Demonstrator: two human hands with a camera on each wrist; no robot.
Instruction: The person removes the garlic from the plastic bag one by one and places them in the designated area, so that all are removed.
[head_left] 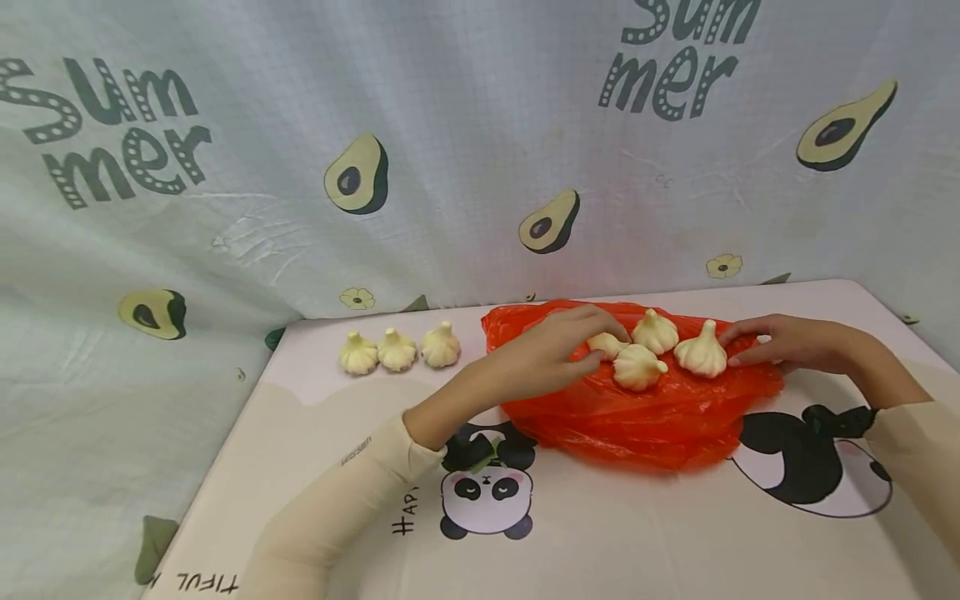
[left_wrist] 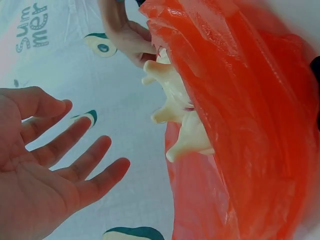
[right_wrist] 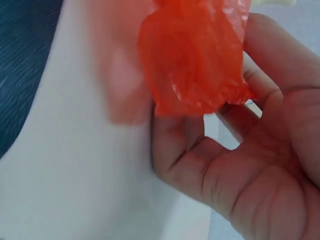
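A red plastic bag [head_left: 622,433] lies crumpled on the table, with several white garlic bulbs [head_left: 701,350] on top of it. My left hand [head_left: 543,354] reaches over the bag's left side, overlapping the bulbs in the head view. The left wrist view has its fingers [left_wrist: 95,160] loosely spread, apart from the bag and holding nothing. At the bag's right end, my right hand [head_left: 795,342] is beside the rightmost bulb. Its fingers [right_wrist: 185,160] curl round the bunched bag edge [right_wrist: 195,65] in the right wrist view, their tips partly hidden behind the plastic.
Three more garlic bulbs [head_left: 397,350] stand in a row at the table's back left. The pale table cover [head_left: 600,533] bears panda prints. Behind the table's back edge hangs a white curtain [head_left: 450,100] printed with avocados and lettering.
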